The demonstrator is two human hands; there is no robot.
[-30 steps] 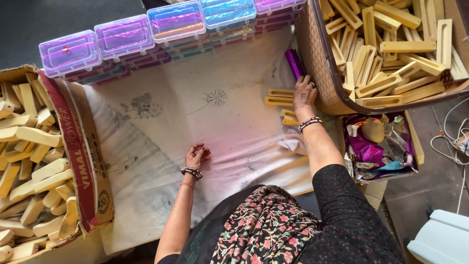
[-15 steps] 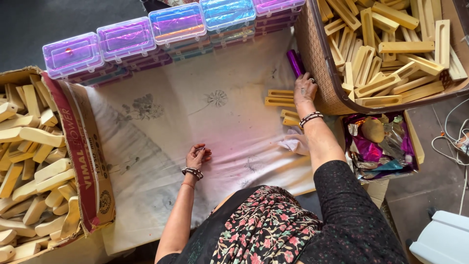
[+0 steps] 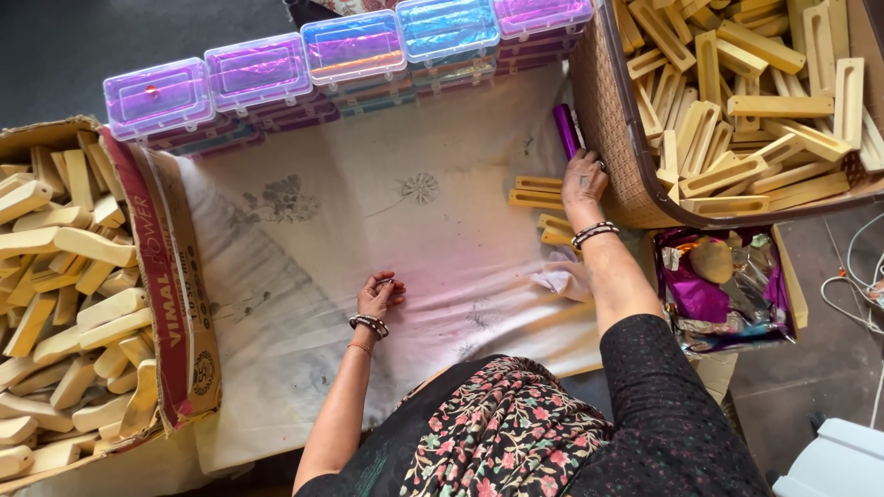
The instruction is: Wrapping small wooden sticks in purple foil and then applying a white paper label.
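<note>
Nearest you, your left hand (image 3: 378, 296) is resting on the white cloth (image 3: 368, 212), fingers curling shut around something small and dark; what it is, I cannot tell. Further along the cloth, your right hand (image 3: 586, 181) is pressing flat, fingers together, on the yellow wooden pieces (image 3: 539, 191) lying by the wicker basket (image 3: 615, 138), probably steadying them. A purple tube (image 3: 564, 130) is lying just beyond. Clear plastic boxes (image 3: 350, 51) are lining the cloth's far edge.
</note>
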